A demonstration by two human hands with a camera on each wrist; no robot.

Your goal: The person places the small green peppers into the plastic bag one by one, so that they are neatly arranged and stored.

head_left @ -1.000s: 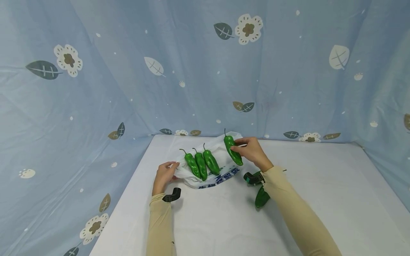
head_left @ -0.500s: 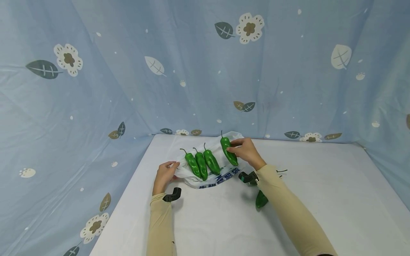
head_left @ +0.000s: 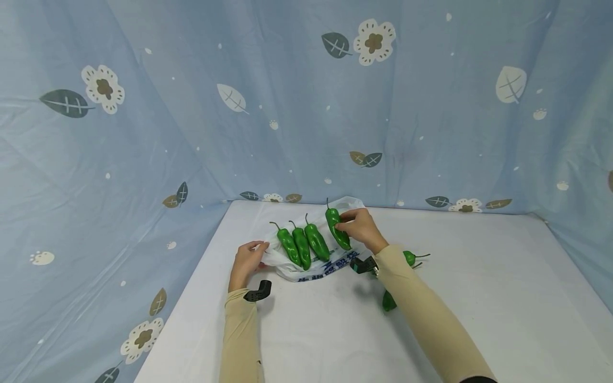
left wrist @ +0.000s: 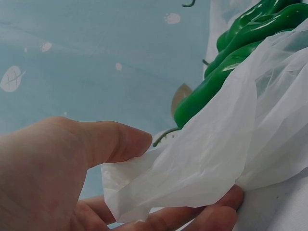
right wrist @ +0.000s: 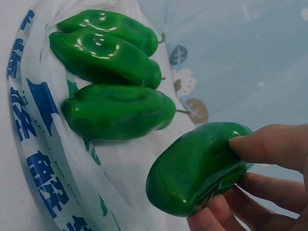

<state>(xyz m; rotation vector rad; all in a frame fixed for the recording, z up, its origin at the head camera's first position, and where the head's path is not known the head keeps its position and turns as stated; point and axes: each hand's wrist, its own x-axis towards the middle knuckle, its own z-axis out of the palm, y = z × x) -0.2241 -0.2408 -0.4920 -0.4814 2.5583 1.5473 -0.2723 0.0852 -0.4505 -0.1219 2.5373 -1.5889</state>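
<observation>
Partway along, judging by the layout. Done, apparently: three glossy green peppers [head_left: 301, 249] with thin curved stems, lying side by side on a thin white plastic bag [head_left: 289, 272] with blue lettering, near the centre of the head view's lower half. In between: a single smooth green pepper [right wrist: 192, 173], pinched between thumb and fingers of the right hand [head_left: 361, 227] — over the right part of the bag, a little apart from the three. Cannot tell whether touching the film or just above it. Remaining, by the same judgement: loose green peppers [head_left: 408, 258] off the bag, on the white table [head_left: 316, 330], right of centre in the frame. At least two, going by the stems showing; full count hidden behind the beige sleeve [head_left: 426, 303].

Narrow grip in the left hand [head_left: 246, 264] too: edge of the bag held between thumb above and fingers below, raised at the left end. As for the bag's contents — uncovered from above in the right wrist view, but hard to say whether within the mouth or simply on top.
</observation>
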